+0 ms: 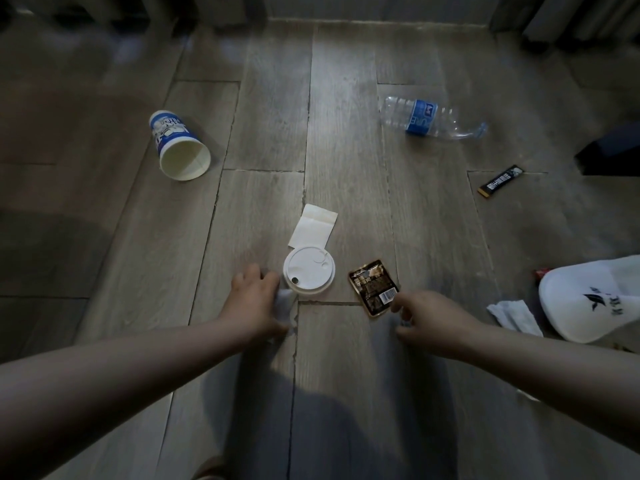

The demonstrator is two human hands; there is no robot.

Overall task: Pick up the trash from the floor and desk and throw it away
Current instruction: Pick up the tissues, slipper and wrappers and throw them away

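Trash lies scattered on the wooden floor. My left hand [256, 299] grips a crumpled white tissue [285, 306], its fingers right beside a white plastic cup lid [309, 271]. A folded white paper [313, 226] lies just beyond the lid. My right hand [426, 317] has curled fingers at the lower corner of a brown snack wrapper [373, 286]; whether it holds anything is unclear. Farther off lie a blue-and-white paper cup [180, 147] on its side, a clear plastic bottle [429, 119] and a black stick sachet [502, 181].
A white slipper [588, 299] sits at the right edge with a crumpled white tissue [516, 315] and a small red scrap [542, 273] beside it. A dark object [613, 150] stands at the far right. Curtains hang along the far wall.
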